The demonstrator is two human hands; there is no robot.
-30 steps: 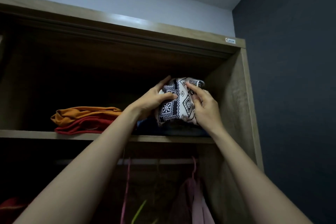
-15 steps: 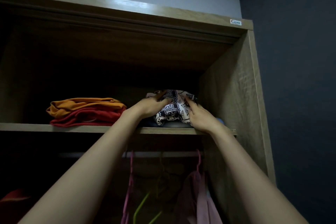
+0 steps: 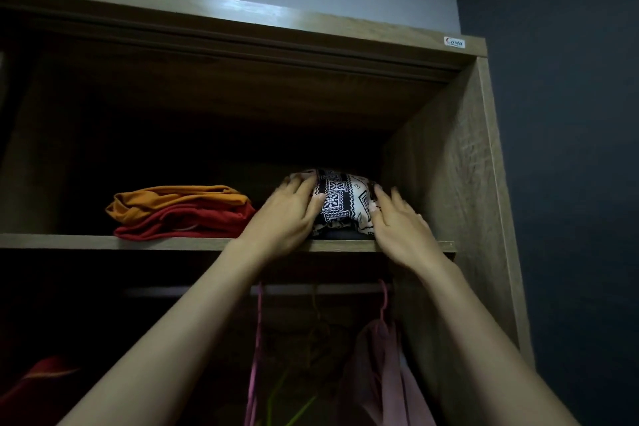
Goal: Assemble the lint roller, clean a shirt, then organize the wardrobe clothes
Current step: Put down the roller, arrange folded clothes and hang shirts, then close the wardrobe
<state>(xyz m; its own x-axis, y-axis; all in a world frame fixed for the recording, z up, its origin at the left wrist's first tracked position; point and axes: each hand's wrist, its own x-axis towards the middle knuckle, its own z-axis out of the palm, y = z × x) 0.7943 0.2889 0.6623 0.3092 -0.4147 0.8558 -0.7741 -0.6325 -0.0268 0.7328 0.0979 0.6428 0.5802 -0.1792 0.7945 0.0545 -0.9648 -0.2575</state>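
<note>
The wardrobe shelf held the patterned cloth at its right end, atop a dark garment. You laid your left hand and right hand against its two sides, fingers fairly straight, pressing and not gripping. Orange and red folds sat just left.

Two hands; three folded garments; two pink hangers.
</note>
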